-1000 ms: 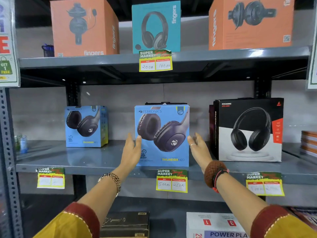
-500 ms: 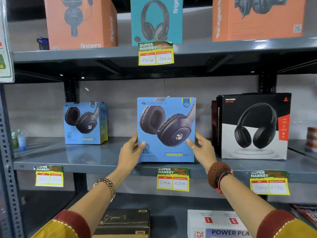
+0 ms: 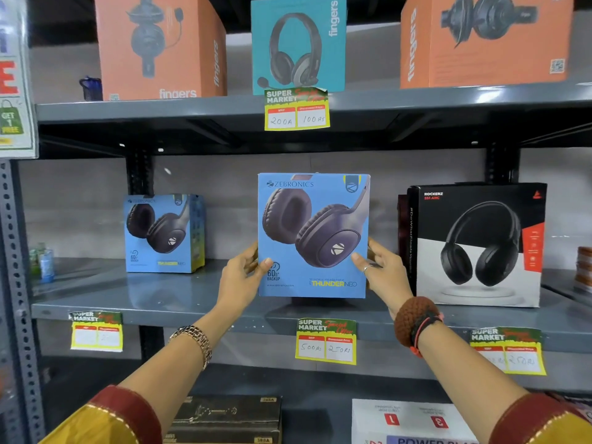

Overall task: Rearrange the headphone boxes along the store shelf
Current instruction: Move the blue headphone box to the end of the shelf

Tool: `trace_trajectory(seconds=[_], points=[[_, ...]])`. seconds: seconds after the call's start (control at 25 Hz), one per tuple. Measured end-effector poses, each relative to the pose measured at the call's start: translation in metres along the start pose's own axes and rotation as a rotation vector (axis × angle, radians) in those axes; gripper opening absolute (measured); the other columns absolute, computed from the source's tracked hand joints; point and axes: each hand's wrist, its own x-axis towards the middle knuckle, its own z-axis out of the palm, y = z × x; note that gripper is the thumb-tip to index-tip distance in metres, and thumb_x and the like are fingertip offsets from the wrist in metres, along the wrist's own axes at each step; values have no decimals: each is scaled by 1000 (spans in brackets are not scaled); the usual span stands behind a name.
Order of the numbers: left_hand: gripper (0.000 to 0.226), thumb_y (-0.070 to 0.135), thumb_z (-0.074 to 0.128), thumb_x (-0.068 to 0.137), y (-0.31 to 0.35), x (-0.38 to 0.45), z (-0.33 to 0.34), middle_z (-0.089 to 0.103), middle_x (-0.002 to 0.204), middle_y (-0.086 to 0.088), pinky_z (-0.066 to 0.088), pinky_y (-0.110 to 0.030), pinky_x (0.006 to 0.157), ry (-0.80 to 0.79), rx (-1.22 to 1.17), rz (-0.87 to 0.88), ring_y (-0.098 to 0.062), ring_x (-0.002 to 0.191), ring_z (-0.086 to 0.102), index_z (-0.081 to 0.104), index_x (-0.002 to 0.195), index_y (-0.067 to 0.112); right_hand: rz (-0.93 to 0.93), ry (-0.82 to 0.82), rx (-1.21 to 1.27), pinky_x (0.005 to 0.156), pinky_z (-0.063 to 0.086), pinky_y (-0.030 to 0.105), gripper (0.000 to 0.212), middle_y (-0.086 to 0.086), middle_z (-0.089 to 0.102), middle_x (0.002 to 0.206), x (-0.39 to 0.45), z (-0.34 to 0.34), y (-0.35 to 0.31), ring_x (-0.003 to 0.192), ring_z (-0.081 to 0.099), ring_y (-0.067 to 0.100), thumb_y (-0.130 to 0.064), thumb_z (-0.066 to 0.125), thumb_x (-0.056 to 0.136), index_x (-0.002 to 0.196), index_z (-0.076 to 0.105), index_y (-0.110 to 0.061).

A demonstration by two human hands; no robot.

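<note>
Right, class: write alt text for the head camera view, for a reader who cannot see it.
Two hands, left hand and right hand, grip the sides of a blue Zebronics headphone box at the middle shelf of a grey store rack. A matching blue box stands to its left, a black Rockerz box to its right.

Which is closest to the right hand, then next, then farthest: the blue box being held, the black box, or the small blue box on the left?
1. Held blue box: the right hand grips its right edge.
2. Black box: just right of that hand, on the middle shelf.
3. Small blue box: far left, beyond the left hand.
</note>
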Motion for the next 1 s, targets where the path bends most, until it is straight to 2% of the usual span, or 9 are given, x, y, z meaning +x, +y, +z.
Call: trace_trajectory(seconds=[0.16,0.32,0.4,0.52,0.6,0.72,0.88,0.92,1.0], points=[[43,19,57,90,-7,-2,-27,69,116,1,51,-39,96,20,28,-19,-15,107,65,51,133,21,10,-16,27,95,50,50,47,-5,65,124,-1,30,-1,115,59,21,-35,64,81,126,53,-38],[46,16,57,90,-25,-2,-81,67,120,-1,49,-37,98,64,47,-49,-15,107,64,48,135,20,-15,-55,57,103,43,42,51,-6,55,132,-5,89,-13,119,52,18,-26,63,84,133,49,-25],[46,15,57,90,-42,3,-118,67,121,-2,49,-37,99,73,71,-52,-15,108,64,48,135,18,-15,-74,58,101,43,38,53,-8,53,128,-6,128,-20,112,52,14,-23,63,85,135,47,-20],[46,14,57,89,-69,11,-163,66,123,-3,49,-39,99,88,72,-85,-17,110,63,49,135,17,-24,-110,67,97,48,46,50,-11,59,112,-7,180,-24,101,55,12,-19,62,86,134,48,-20],[46,12,58,89,-91,22,-198,66,122,-5,50,-42,97,79,67,-120,-19,109,65,50,134,16,-7,-117,63,94,50,47,49,-17,56,99,-3,221,-26,96,54,10,-17,63,85,133,50,-19],[44,8,58,88,-126,43,-249,66,121,-8,50,-48,97,59,84,-148,-23,109,65,51,132,11,-8,-124,38,91,52,45,49,-10,64,111,1,280,-28,102,60,17,-22,65,84,130,52,-25],[39,6,56,89,-158,66,-292,68,112,-3,53,-37,92,60,140,-140,-16,100,66,54,128,8,9,-102,41,92,52,46,49,-7,63,114,5,340,-30,100,58,13,-20,64,84,131,52,-26],[38,5,56,89,-165,71,-300,68,111,-2,52,-33,91,63,135,-144,-14,97,65,54,127,7,11,-93,36,94,51,45,49,-4,64,119,7,353,-30,102,57,12,-20,64,84,131,51,-26],[34,4,55,89,-173,76,-306,66,108,-1,50,-30,91,84,123,-147,-14,95,63,55,123,6,5,-90,34,97,47,33,50,0,63,125,9,368,-31,103,55,10,-19,63,85,133,50,-25]])
